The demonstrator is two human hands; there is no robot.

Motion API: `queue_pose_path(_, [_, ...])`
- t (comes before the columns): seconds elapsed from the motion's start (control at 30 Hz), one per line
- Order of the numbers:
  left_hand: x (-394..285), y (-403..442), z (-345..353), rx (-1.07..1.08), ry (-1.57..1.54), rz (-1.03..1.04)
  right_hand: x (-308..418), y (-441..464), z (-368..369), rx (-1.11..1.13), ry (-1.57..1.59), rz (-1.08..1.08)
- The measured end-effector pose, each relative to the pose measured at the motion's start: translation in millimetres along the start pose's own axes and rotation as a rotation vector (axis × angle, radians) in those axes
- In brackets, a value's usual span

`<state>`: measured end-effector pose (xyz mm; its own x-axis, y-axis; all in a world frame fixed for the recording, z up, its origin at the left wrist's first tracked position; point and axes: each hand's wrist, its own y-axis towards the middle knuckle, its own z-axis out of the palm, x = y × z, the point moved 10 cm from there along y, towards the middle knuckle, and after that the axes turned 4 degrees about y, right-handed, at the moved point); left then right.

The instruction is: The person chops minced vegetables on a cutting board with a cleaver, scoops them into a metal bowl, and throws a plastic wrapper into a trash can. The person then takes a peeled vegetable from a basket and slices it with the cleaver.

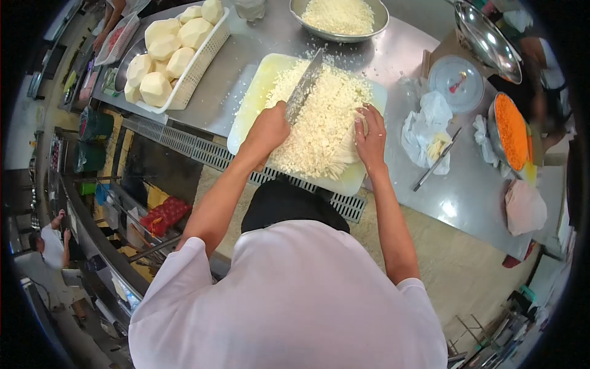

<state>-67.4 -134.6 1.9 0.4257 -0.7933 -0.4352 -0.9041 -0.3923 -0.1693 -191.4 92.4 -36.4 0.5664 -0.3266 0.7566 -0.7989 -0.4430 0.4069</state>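
My left hand is wrapped round the handle of a cleaver. The broad blade points away from me, its lower edge in a heap of finely chopped pale vegetable. That heap covers most of a pale cutting board. At the heap's right side rests my right hand, fingers apart and bent, touching the chopped bits. Just below its fingers lie thin uncut strips. Whether any strips are under the fingertips is hidden.
Peeled pale roots fill a white basket at left. A metal bowl of chopped pale vegetable stands behind. On the right are a plastic bag, a knife and a bowl of orange bits. Other people work nearby.
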Motion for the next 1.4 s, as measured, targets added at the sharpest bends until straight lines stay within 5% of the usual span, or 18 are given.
queue_pose_path(0.1, [14.8,-11.4,-1.4,-0.062,-0.004,-0.135,7.9,28.5,-2.1,-0.025,-0.021,-0.018])
queue_pose_path(0.23, [38.6,6.0,-0.2,0.043,-0.025,-0.065,-15.8,55.5,21.0,0.051,0.025,-0.007])
queue_pose_path(0.4, [63.0,-5.3,-8.1,-0.124,-0.006,-0.030,-78.2,95.8,71.3,0.136,-0.017,0.038])
queue_pose_path(0.5, [93.3,13.4,-0.7,0.022,-0.143,-0.035,-84.0,111.6,105.6,0.205,-0.379,-0.020])
queue_pose_path(0.57, [93.5,11.6,-28.8,0.101,-0.245,-0.047,-54.5,111.2,140.1,0.377,-0.131,-0.100])
queue_pose_path(0.67, [100.3,39.1,-72.3,-0.166,-0.025,0.109,-21.4,113.9,164.1,0.507,0.081,-0.028])
queue_pose_path(0.77, [116.9,93.0,-65.9,-0.204,0.115,0.208,32.0,103.2,169.8,0.667,0.253,-0.023])
queue_pose_path(0.97, [59.2,78.7,-10.4,-0.001,0.187,0.463,81.9,78.1,106.4,0.562,0.254,-0.135])
queue_pose_path(1.1, [45.2,58.6,-29.0,0.085,0.165,0.548,26.2,65.2,41.1,0.363,-0.057,0.114])
queue_pose_path(1.2, [73.5,33.3,-62.3,0.029,-0.065,0.568,-18.2,28.7,35.3,0.481,-0.243,0.241])
queue_pose_path(1.33, [168.1,1.2,-62.8,0.262,-0.727,-0.027,12.5,-7.8,33.2,0.523,-0.237,0.201])
queue_pose_path(1.4, [216.2,-15.8,-24.6,0.279,-0.849,-0.117,26.6,-20.2,31.4,0.536,-0.261,0.204])
